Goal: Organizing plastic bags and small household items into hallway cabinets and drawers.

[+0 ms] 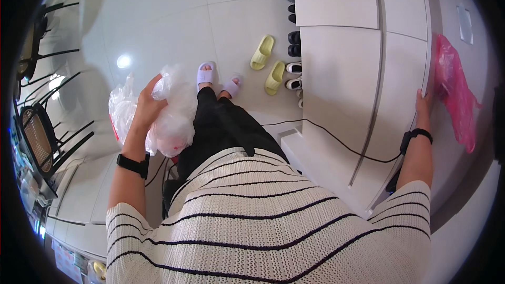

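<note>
Several clear and whitish plastic bags [173, 126] are bunched in my left hand [150, 104], whose fingers curl into the crumpled film; some bags show red marks. On the right, my right hand [423, 100] is at the edge of the pale cabinet [404, 67], with its fingers partly hidden, so I cannot tell whether it grips the edge. Just beyond that hand, a pink plastic bag [455, 90] lies against a light surface, apart from the fingers. A black cable runs from near my right wristband across the cabinet front.
Yellow-green slides [262, 52] lie on the tiled floor beside my feet. Several pairs of shoes [294, 44] poke out from under the cabinet. Chairs with woven backs [37, 140] stand at the left. A white ledge [315, 165] juts out near my right leg.
</note>
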A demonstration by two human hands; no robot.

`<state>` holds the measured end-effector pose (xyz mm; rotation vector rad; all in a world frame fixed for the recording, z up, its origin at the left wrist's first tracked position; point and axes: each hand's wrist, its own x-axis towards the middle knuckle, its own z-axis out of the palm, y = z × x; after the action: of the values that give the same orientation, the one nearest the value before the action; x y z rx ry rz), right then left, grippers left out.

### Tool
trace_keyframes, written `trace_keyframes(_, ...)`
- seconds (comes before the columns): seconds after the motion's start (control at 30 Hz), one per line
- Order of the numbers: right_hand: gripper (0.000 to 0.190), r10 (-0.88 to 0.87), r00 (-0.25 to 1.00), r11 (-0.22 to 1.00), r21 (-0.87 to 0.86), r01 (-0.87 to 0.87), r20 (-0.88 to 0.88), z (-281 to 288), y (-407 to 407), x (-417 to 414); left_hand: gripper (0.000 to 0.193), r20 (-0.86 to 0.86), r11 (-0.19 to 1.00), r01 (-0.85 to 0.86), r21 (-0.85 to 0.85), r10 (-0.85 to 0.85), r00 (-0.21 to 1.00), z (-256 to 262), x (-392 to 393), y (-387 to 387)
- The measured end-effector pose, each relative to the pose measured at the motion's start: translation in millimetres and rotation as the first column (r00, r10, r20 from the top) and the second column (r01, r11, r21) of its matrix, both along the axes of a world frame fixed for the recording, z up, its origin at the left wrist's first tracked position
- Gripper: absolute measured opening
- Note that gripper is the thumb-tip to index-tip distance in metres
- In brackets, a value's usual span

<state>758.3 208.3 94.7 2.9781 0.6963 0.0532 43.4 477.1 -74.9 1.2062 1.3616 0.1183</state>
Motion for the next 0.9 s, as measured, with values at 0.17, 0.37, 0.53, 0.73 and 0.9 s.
trace_keyframes(0.17, 0.068, 0.014, 0.999, 0.994, -0.107, -0.018, -0.037, 4, 8, -8, 0.061, -0.029, 0.997, 0.068, -0.03, -0.069, 0.997, 4, 13, 4)
trace_keyframes(0.37, 0.067, 0.028, 1.0, 0.997, -0.074, -0.027, 0.002, 4, 4, -18, 0.06, -0.025, 0.998, 0.07, 0.003, -0.07, 0.997, 8, 19, 9)
trace_keyframes(0.53, 0.06, 0.098, 0.995, 0.993, -0.06, -0.099, -0.028, 14, 1, -9, 0.06, -0.028, 1.0, -0.004, -0.006, 0.004, 1.0, 7, 19, 9)
trace_keyframes(0.73, 0.053, 0.248, 0.969, 0.962, 0.118, -0.247, 0.01, 14, -20, 7, 0.059, 0.054, 0.979, -0.179, -0.1, 0.185, 0.981, -12, 10, -3)
trace_keyframes(0.9, 0.051, 0.187, 0.98, 0.972, 0.158, -0.174, -0.07, 16, -11, -11, 0.06, 0.088, 0.957, -0.27, -0.106, 0.279, 0.956, -21, 4, -13)
